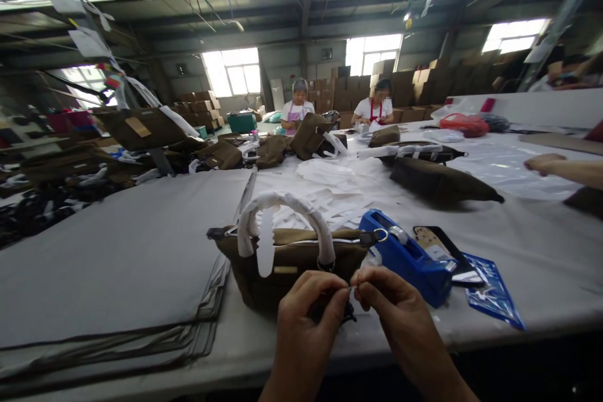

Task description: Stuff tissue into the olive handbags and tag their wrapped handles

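Note:
An olive-brown handbag [254, 279] stands upright on the white-covered table, its zipper along the top. White wrapping covers its raised handle [301, 201], and a white notched strip [266, 245] hangs from it. In front of the bag's right end, my left hand [313, 308] pinches with thumb and forefinger. My right hand [391, 301] pinches close beside it, fingertips almost meeting the left ones. Something small is between the fingertips, too tiny to name. A dark piece [348, 312] shows just below them. The blue tape dispenser [407, 257] sits right of the bag.
Flat grey sheets [117, 257] are stacked on the left. A phone [447, 254] and a blue-edged packet [492, 289] lie right of the dispenser. White paper slips [325, 191] and more bags [438, 182] lie behind. Another person's hand [546, 163] reaches in from the right; two people sit across.

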`<state>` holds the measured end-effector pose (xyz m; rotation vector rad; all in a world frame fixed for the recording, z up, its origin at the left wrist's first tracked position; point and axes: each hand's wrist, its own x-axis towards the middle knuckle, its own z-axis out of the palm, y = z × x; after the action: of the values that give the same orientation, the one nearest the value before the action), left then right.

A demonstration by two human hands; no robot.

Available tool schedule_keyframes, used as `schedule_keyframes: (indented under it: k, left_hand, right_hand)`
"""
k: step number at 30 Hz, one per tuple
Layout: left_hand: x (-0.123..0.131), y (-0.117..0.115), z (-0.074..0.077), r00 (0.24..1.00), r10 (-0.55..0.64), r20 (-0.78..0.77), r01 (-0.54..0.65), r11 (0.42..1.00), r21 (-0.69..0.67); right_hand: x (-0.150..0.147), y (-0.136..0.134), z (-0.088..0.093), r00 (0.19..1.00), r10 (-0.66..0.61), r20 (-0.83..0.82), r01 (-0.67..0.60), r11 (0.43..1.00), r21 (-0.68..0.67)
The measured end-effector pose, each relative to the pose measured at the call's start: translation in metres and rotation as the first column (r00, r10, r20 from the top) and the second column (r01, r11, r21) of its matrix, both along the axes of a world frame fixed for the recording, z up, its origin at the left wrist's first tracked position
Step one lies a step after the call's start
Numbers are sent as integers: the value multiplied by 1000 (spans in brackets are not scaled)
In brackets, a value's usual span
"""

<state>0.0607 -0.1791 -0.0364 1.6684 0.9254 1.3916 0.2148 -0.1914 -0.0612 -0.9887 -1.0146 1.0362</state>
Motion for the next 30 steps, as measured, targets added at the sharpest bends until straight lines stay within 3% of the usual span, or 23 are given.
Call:
schedule_keyframes:
  k: [10, 15, 19, 26, 30]
  left_hand:
    - [-2, 1, 0, 996, 23, -84, -20, 999, 37]
    - [-6, 4, -4, 980, 42, -194, -12, 989, 149]
    - [-4, 3, -9, 979, 46, -201, -17, 989, 146]
    - [-6, 3, -11, 982, 45, -182, -31, 996, 81]
    - [-10, -1, -17, 973, 230, -3, -230, 969, -90]
  right_hand:
    - [0, -1, 9, 951, -109, 289, 65, 986, 156]
    - [1, -2, 8, 828, -265, 494, 102, 938, 332]
    - [-2, -6, 8, 743, -370, 558, 107, 889, 446]
    - [-2, -3, 0, 730, -355, 584, 119, 908, 403]
    - [7, 0, -12, 702, -390, 596, 222, 915, 337]
